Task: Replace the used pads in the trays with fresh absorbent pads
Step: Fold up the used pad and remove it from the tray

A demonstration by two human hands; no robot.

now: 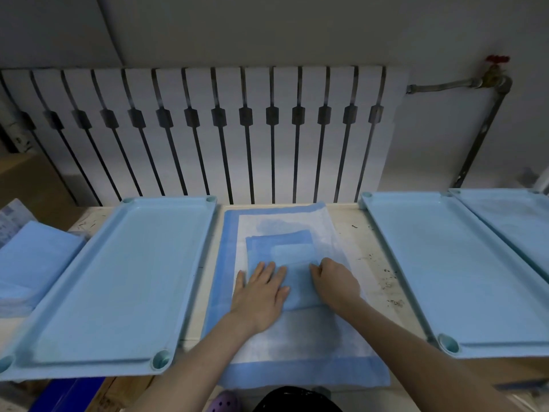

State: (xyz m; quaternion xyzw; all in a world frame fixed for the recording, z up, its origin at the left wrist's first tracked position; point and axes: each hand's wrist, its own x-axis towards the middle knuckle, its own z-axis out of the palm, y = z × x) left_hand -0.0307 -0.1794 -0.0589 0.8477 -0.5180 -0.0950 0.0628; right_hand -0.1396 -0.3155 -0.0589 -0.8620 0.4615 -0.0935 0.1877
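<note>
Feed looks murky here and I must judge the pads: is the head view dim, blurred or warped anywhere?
Head view: dim, flat light, no glare, barely any shadow; the left hand and right hand on the folded pad are sharp. Head view again: wide-angle warp bows the radiator top and splays the trays; the far right edge is soft.

Utility workroom, white ribbed metal radiator (208, 129) beyond left hand (261, 292), grey pipe with red valve (487, 126) far right of right hand (337, 283).
</note>
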